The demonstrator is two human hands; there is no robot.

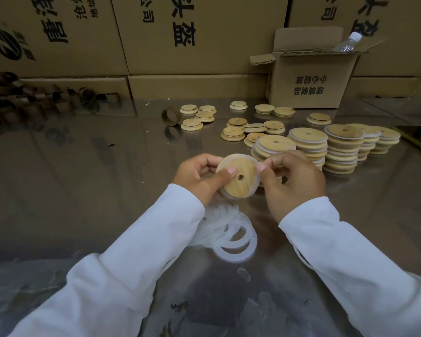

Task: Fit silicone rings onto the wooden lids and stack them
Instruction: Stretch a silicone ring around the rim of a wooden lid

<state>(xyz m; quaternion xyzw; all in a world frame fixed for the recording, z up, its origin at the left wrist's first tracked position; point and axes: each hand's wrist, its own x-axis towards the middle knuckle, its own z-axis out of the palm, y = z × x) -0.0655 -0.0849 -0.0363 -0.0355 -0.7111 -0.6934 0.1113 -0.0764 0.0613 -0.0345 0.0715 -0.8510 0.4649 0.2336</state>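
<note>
While the wooden lid [237, 177] was held up off the table between both hands, its flat face with the small hole was turned toward the person, probably so the rim could be watched as the silicone ring [229, 196] was worked round it. The left hand [197, 176] gripped the lid, thumb pressed on the face and fingers curled behind the far edge, which steadied it. The right hand [294, 181] pinched the ring at the lid's right edge between thumb and forefinger, the other fingers loosely curled, seemingly seating that last stretch. A heap of loose rings [231, 237] lay just beneath the wrists, within easy reach, and the finished stacks [343, 152] stood just beyond the right hand, so a done lid need only travel a little way. Bare lids [233, 132] were scattered further back. The table [83, 178] was glossy and reflective, strewn with cardboard tape cores [171, 115] toward the left. Printed cartons [192, 45] walled the back, and an open box [309, 81] held a plastic bottle [348, 42].
</note>
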